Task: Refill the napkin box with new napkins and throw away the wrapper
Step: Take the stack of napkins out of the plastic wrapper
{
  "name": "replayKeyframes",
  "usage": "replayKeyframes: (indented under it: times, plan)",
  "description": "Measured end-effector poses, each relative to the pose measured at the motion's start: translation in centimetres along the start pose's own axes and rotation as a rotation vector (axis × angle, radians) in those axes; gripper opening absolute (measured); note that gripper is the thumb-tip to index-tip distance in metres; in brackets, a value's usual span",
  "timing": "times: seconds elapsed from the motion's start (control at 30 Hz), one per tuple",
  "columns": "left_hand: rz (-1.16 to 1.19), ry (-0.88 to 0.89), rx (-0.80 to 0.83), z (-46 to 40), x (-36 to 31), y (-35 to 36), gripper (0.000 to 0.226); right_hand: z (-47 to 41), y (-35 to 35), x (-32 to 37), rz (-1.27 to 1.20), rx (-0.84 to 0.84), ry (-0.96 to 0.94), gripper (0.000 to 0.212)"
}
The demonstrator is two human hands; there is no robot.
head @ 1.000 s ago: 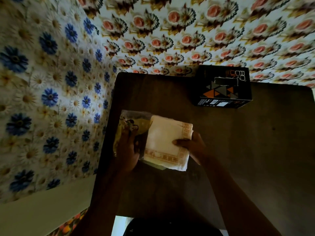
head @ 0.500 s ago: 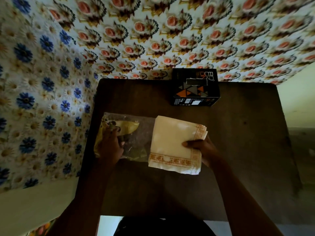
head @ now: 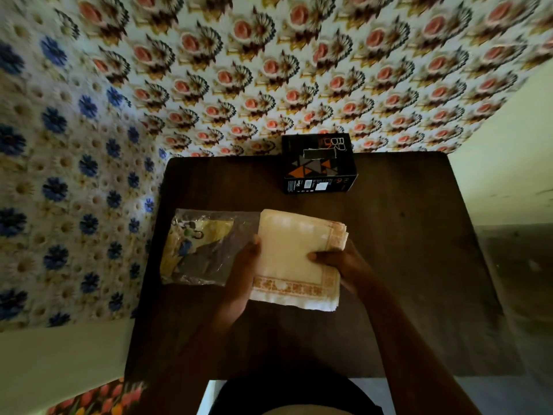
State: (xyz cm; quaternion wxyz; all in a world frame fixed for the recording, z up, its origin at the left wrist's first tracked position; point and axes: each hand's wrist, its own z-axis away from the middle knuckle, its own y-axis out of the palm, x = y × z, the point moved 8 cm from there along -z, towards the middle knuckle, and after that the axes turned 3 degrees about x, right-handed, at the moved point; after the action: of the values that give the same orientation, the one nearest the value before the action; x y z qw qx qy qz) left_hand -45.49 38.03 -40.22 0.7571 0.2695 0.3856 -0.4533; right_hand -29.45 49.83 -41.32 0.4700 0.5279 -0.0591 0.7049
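Note:
A cream stack of napkins [head: 291, 250] with an orange patterned border lies over the middle of the dark table [head: 404, 265]. My left hand [head: 244, 275] grips the stack's left edge and my right hand [head: 338, 262] holds its right side, thumb on top. The clear plastic wrapper [head: 203, 247], with a yellow printed label, lies flat on the table just left of the stack, with no hand on it. The black napkin box [head: 318, 164], printed with orange and grey triangles, stands at the table's far edge, its top slot showing.
Floral-patterned walls close in the table at the back and on the left. The table's right edge drops to a grey floor. Bare tabletop lies between the napkins and the box and to the right.
The napkin stack has come fully out of the wrapper. My left hand let go of the wrapper and moved right onto the stack's left edge.

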Motion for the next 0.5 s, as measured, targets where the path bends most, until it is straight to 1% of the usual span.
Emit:
replayKeyframes:
  times: [0.1, 0.13, 0.23, 0.3, 0.43, 0.5]
  plan:
    - [-0.025, 0.015, -0.032, 0.1, 1.0, 0.0, 0.046, 0.9, 0.3, -0.2, 0.084, -0.027, -0.009, 0.045]
    - [-0.038, 0.02, -0.042, 0.3, 1.3, 0.1, 0.044, 1.1, 0.3, -0.5, 0.089, -0.067, -0.006, 0.046]
    - [-0.074, 0.091, -0.06, 0.4, 1.5, 0.6, 0.033, 1.6, -0.9, -1.2, 0.099, -0.275, -0.012, 0.054]
    - [-0.098, 0.115, -0.055, -0.1, 2.0, 0.8, 0.035, 1.9, -1.8, -2.0, 0.093, -0.339, -0.03, 0.053]
    - [-0.143, 0.115, -0.004, -0.5, 3.1, 1.8, 0.042, 2.3, -1.7, -3.7, -0.004, -0.235, 0.014, 0.034]
    - [-0.17, 0.102, 0.01, -0.5, 3.8, 2.5, 0.041, 2.4, -2.4, -4.5, 0.015, -0.242, 0.043, 0.033]
